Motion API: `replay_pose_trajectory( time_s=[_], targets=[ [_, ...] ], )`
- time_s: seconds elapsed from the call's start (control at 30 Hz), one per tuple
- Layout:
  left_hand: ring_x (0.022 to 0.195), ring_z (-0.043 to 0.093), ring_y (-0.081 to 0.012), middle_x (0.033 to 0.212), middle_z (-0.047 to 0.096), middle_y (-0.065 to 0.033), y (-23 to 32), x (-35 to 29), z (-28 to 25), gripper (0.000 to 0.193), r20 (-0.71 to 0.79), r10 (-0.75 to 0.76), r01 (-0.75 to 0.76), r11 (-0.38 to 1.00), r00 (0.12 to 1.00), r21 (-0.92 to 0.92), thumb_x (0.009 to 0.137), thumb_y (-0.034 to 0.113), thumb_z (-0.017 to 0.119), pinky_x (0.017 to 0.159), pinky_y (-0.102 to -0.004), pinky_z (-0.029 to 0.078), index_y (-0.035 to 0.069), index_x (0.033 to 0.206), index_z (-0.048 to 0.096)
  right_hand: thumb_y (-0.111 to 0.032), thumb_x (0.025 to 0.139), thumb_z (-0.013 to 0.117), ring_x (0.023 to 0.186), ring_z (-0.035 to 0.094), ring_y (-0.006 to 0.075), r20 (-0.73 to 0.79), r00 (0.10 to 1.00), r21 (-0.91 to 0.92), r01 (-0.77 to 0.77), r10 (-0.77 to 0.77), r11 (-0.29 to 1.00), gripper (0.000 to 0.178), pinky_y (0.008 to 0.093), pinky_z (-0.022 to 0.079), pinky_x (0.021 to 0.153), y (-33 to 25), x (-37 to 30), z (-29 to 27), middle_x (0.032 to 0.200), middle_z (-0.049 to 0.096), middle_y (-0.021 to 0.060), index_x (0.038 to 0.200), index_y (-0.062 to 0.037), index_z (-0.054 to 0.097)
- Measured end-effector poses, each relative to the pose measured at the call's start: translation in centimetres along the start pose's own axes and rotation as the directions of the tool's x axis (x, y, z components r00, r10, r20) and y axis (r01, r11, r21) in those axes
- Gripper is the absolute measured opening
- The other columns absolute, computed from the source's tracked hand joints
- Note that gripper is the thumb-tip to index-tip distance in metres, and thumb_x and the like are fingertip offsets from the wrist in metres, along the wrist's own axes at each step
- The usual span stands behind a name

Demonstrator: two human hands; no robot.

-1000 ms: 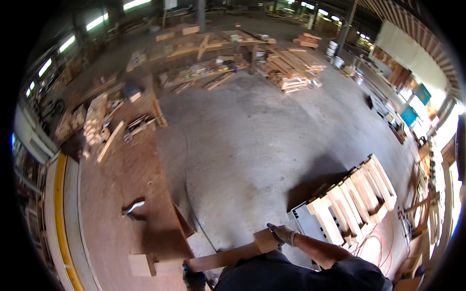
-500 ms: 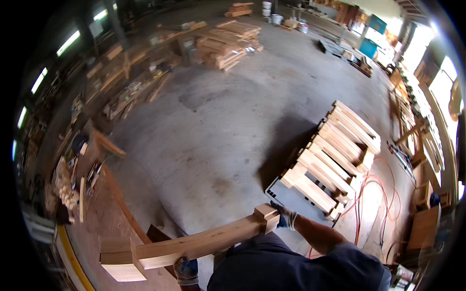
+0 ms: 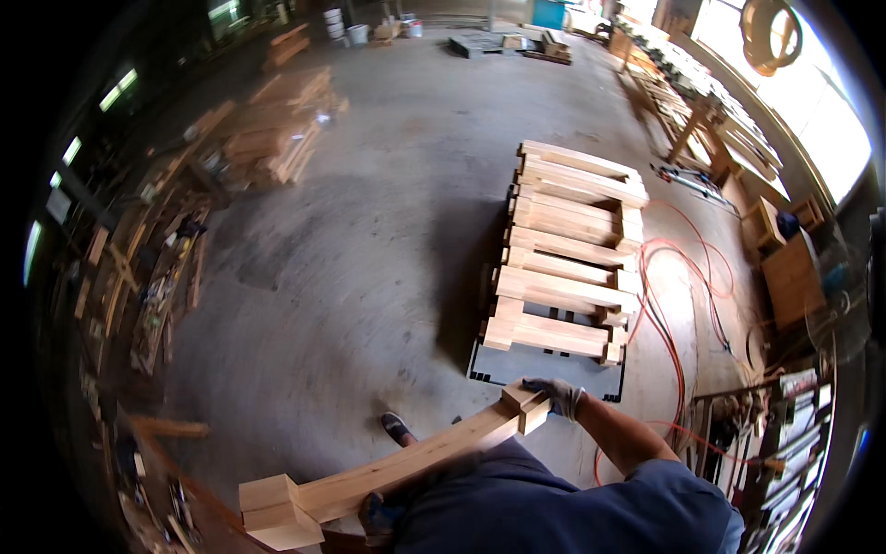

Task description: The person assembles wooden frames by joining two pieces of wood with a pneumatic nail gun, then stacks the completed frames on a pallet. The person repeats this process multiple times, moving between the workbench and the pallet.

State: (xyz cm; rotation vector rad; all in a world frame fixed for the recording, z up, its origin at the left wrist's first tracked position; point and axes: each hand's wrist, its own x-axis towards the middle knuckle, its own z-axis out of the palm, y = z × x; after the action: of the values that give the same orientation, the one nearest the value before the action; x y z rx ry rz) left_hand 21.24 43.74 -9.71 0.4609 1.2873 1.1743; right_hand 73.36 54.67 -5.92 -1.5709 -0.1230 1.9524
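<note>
Beam (image 3: 415, 460): one, pale wood, a square block at each end, the left block larger. Carried in both hands above the floor (image 3: 369, 305), slantwise across the front of the person's body; its right end shows just beside the near edge of the pallet.

Right hand (image 3: 556, 397): gloved, closed round the smaller block.

Left hand (image 3: 378, 519): gloved, gripping the beam's near side next to the larger block; fingers partly hidden.

Pallet (image 3: 544, 367): grey, black slots, set on the floor; near edge and both near corners exposed.

Timbers (image 3: 572, 249): several, pale, blocks at their ends; laid crosswise in a row, running from the pallet's left edge to its right.

Hose (image 3: 657, 314): red, looped on the floor off the pallet's right edge.

Shoe (image 3: 394, 425): dark, on the floor, seen past the beam.

Lumber (image 3: 286, 120): brown pile, far left, blurred.
</note>
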Motion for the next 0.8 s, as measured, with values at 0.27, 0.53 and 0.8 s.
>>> replay_pose_trajectory(
  time_s=[0.27, 0.53, 0.8],
  targets=[
    [0.133, 0.049, -0.0372, 0.141, 0.053, -0.021, 15.1, 10.8, 5.4, 0.066, 0.312, -0.225, 0.29, 0.94, 0.923, -0.18, 0.09, 0.03, 0.071, 0.114, -0.0559, 0.041, 0.0, 0.143, 0.048, -0.036, 0.094, 0.076, 0.091, 0.075, 0.0219, -0.073, 0.99, 0.268, 0.138, -0.123, 0.954, 0.042, 0.0365, 0.062, 0.085, 0.0, 0.2, 8.0, 0.107, 0.075, 0.0097, 0.119, -0.0035, 0.069],
    [0.136, 0.047, -0.0385, 0.139, 0.055, -0.0191, 22.3, 22.9, 6.9, 0.071, 0.542, -0.255, 0.44, 0.864, 0.801, -0.244, 0.079, 0.017, 0.083, 0.119, -0.0576, 0.035, 0.001, 0.14, 0.051, -0.034, 0.098, 0.07, 0.113, 0.069, 0.0302, -0.123, 0.989, 0.523, 0.136, -0.084, 0.841, 0.052, 0.0449, 0.055, 0.103, 1.9, 1.9, 13.3, 0.124, 0.068, 0.0165, 0.134, 0.0008, 0.057],
    [0.138, 0.043, -0.0368, 0.141, 0.052, -0.0174, 22.6, 32.3, 13.3, 0.072, 0.609, -0.42, 0.606, 0.785, 0.673, -0.127, 0.081, 0.017, 0.08, 0.122, -0.0558, 0.03, 0.003, 0.144, 0.047, -0.036, 0.097, 0.069, 0.113, 0.068, 0.0339, -0.192, 0.98, 0.683, 0.165, -0.043, 0.711, 0.053, 0.0512, 0.054, 0.103, -0.1, 5.1, 12.3, 0.127, 0.067, 0.018, 0.136, -0.0014, 0.056]
  ],
)
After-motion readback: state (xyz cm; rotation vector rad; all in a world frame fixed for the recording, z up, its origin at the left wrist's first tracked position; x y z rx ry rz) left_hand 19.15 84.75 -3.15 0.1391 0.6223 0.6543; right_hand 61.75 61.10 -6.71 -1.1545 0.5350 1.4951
